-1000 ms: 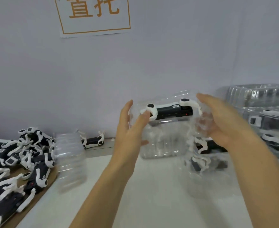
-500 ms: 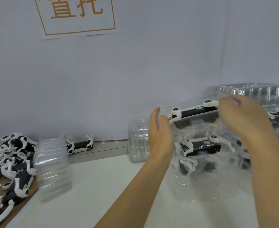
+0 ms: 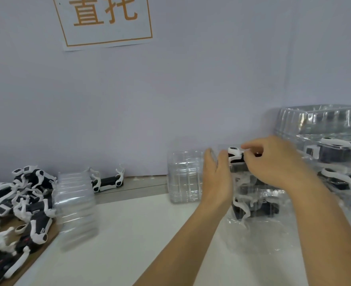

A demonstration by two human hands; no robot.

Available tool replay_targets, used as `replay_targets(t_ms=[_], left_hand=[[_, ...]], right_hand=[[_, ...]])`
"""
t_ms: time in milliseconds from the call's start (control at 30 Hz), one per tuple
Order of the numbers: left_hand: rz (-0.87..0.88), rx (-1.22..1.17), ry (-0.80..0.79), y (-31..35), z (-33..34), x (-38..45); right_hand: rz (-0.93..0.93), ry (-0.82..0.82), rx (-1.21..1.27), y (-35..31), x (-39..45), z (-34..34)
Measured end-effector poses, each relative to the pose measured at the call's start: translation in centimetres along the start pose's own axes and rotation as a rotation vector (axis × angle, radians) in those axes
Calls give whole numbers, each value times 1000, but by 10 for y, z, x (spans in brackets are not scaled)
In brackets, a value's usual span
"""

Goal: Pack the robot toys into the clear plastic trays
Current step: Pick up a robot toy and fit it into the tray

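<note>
A pale wall (image 3: 191, 89) fills the background, with a white sign (image 3: 106, 21) bearing orange characters taped near its top. Below it runs a white table (image 3: 118, 244). At far right, a tall stack of packed trays (image 3: 325, 141), each clear shell showing a black-and-white toy inside, rises against the wall. At far left, a heap of unpacked robot toys (image 3: 19, 203) spills across a brown board (image 3: 36, 254), and a blurred stack of empty trays (image 3: 75, 205) stands just beside the heap. A single clear tray (image 3: 185, 176) stands on its own near the wall, just left of the hands, and one stray toy (image 3: 107, 180) lies on the grey ledge (image 3: 141, 186) behind the empty stack.

At centre right, the person works a filled tray (image 3: 253, 188) on top of a lower stack of packed trays that sits on the table. The left hand (image 3: 217, 178) is flat against the tray's left side, fingers straight and pointing up. The right hand (image 3: 273, 162) reaches over the top, fingers curled and pinching at the tray's upper edge, where the robot toy (image 3: 235, 154) shows its white leg and black body between the two hands. The right hand and forearm hide most of that tray.
</note>
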State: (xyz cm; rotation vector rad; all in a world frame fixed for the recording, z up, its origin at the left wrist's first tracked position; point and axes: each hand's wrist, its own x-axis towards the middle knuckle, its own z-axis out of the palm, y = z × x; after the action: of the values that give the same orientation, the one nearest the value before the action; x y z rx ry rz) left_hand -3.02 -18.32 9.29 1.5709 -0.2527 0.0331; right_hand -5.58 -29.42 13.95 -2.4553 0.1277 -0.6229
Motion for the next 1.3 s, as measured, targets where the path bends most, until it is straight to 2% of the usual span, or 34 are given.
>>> replay_targets(t_ms=[133,567,800,1233,1300], left_hand=[[-72,-84,-22,-11,-1,-3],[-32,-98,-48,-14,-4,-4],[-18,-45,-9,-18,-10,-2],[-11,-89,14,-23,-14,4],[14,-73,71,-28,-17,8]], right_hand=[[-7,9,11,-2,-1,1],[-61,123,49,4,5,7],[-80,137,29,4,5,5],[-85,157,60,4,4,1],[-112,175,75,3,3,1]])
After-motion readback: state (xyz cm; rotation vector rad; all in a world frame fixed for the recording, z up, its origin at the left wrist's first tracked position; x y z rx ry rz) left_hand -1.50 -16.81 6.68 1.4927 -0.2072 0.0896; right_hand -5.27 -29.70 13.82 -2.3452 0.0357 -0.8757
